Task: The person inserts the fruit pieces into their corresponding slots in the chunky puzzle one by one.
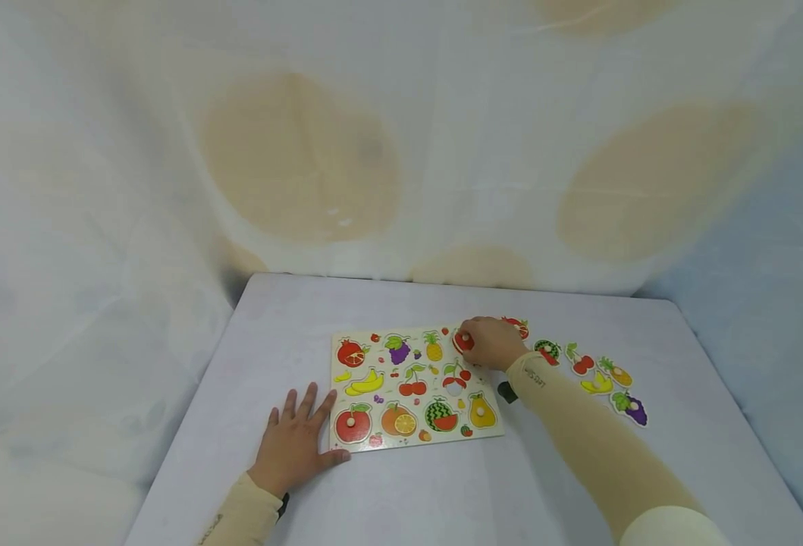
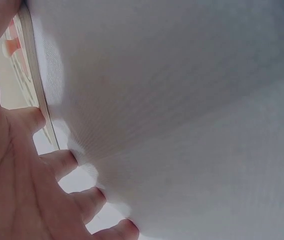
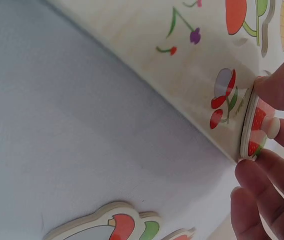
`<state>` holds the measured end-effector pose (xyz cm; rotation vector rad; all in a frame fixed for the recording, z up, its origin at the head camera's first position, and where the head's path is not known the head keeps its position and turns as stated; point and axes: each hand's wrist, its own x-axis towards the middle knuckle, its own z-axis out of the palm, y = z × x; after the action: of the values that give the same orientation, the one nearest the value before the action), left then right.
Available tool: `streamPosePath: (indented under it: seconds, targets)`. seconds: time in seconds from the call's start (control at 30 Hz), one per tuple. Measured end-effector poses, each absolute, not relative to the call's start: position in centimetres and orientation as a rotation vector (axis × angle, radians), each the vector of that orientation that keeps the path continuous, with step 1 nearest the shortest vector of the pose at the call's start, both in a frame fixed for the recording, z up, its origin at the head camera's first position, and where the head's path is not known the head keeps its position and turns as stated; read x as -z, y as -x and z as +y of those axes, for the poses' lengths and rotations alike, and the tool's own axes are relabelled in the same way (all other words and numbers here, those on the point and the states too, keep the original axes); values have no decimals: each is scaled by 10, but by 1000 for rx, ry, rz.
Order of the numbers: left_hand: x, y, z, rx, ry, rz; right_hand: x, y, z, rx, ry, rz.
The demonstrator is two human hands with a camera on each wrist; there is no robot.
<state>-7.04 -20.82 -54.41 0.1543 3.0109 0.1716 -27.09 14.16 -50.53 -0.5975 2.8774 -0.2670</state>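
White tabletop (image 1: 428, 493) lies beneath me. My right hand (image 1: 493, 343) pinches a strawberry piece (image 3: 257, 122) at the puzzle board's (image 1: 450, 437) far corner; my left hand (image 1: 294, 446), fingers wide, touches its edge. Nearer me than my right hand, an apple piece (image 1: 352, 429) and pear piece (image 1: 481, 413) fill recesses; rightward lie 6 loose pieces (image 1: 597, 383).

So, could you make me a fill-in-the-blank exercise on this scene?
1. The piece pinched by the right hand shows a ____.
2. The left hand rests at the lower ____ corner of the board.
3. The loose grapes piece lies to the ____ of the board.

Missing words: strawberry; left; right.
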Motion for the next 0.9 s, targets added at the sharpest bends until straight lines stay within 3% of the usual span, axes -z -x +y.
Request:
streamPosePath:
  seconds: [0.9]
  targets:
    - [541, 70, -206, -183, -134, 2994, 513, 271, 140, 279, 620, 2871]
